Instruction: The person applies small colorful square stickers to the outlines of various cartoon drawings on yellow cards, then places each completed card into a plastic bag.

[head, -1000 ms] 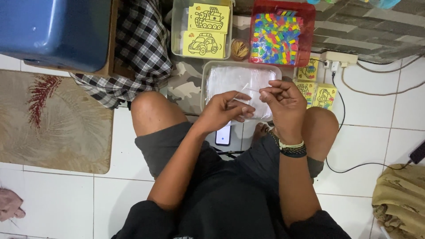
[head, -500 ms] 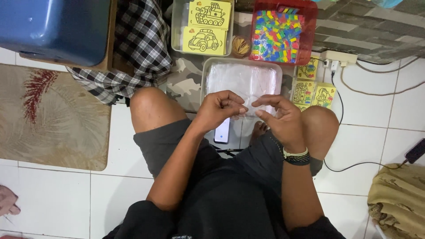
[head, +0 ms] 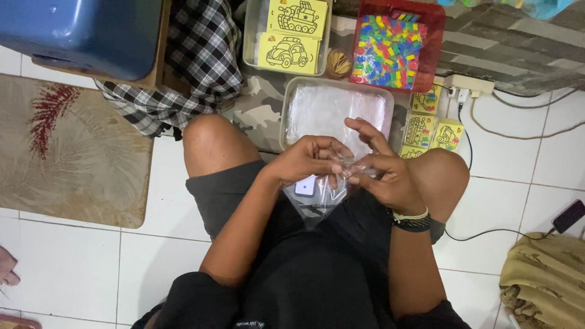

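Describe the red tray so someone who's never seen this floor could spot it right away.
Start at the big blue tub at top left and look right, past the clear tray of yellow picture cards. The red tray sits next, above the clear tray of plastic bags. It alone is red, packed with multicoloured pieces.

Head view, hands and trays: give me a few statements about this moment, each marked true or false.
1. Both hands hold a clear plastic bag over the lap. True.
2. The red tray holds yellow picture cards. False: it holds multicoloured pieces; the yellow cards lie in the clear tray beside it.
3. The right hand has a band at its wrist. True.
4. The left hand rests on the blue tub. False: it pinches the bag, apart from the tub.
5. The clear tray ahead of the knees holds clear bags. True.
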